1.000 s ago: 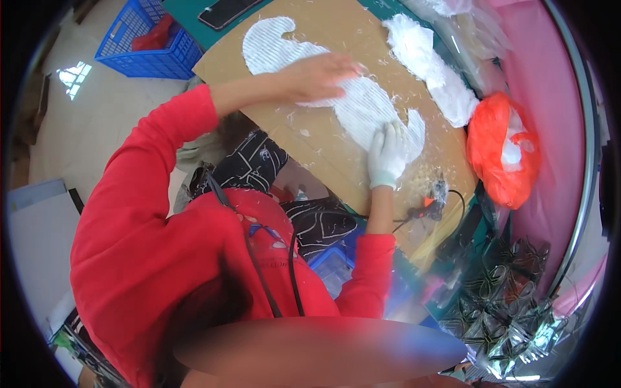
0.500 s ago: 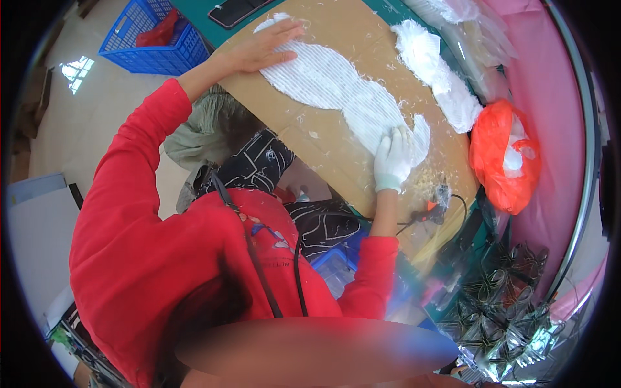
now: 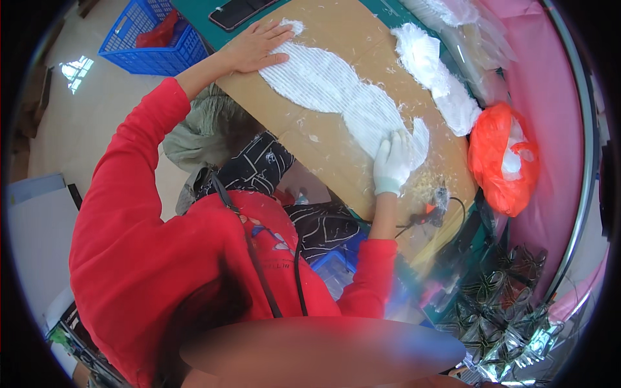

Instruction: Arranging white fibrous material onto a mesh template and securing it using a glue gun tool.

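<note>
A long strip of white ribbed, fluffy fabric (image 3: pixel 317 81) with a wavy outline lies flat across a cardboard sheet (image 3: pixel 301 139). My bare left hand (image 3: pixel 255 48) rests palm down at the strip's far left end, fingers stretched out and spread. On its near right end lies my right hand (image 3: pixel 392 161), in a white glove, with the fingers extended flat on the fabric. Beside the right hand, a corded glue gun (image 3: pixel 428 213) with an orange part sits on the cardboard. Neither hand is closed around anything.
More white fluffy fabric (image 3: pixel 436 81) lies along the cardboard's far right edge. An orange plastic bag (image 3: pixel 503 161) stands at the right, above a pile of dark wire-edged pieces (image 3: pixel 498 304). A phone (image 3: pixel 239 11) and a blue basket (image 3: pixel 155 58) are at the far left.
My left hand has slid slightly left along the fabric, baring a bit of its white end past the fingertips. My right hand has barely moved.
</note>
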